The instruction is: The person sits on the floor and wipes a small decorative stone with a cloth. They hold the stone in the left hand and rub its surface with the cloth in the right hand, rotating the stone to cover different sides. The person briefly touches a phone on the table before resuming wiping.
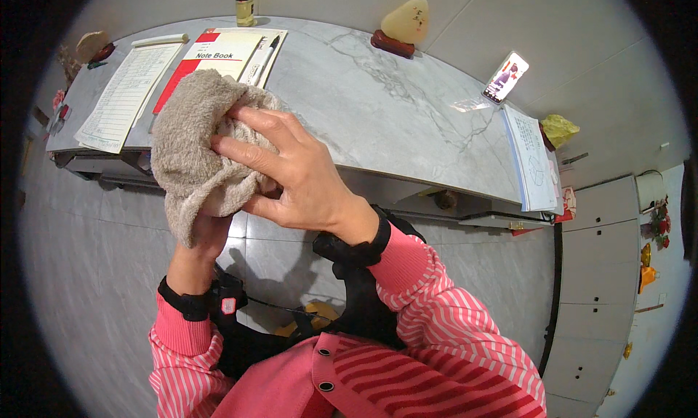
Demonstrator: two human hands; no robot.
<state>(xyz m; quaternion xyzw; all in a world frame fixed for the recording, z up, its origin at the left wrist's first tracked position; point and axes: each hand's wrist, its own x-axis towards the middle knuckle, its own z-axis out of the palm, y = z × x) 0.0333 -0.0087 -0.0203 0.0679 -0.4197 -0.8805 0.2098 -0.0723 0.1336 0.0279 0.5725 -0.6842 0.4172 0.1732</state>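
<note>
A bunched beige terry towel (193, 138) hangs in the air before the desk's front edge, left of the middle. My right hand (287, 167) presses into its folds from the right, with bent fingers gripping the cloth. Below the towel shows the base of my left hand (212, 232). The cloth covers that hand's fingers, so their shape is hidden. Anything inside the folds is also hidden. Behind the towel, a red and cream notebook (225, 48) lies on the grey marbled desk (327, 76), partly covered by the towel in this view.
A lined paper pad (131, 90) lies at the desk's left, and a pen (267, 56) by the notebook. A bottle (245, 7), a pale stone (407, 21) on a stand and a lit phone (507, 77) stand along the back. Papers (529, 160) lie at the right end.
</note>
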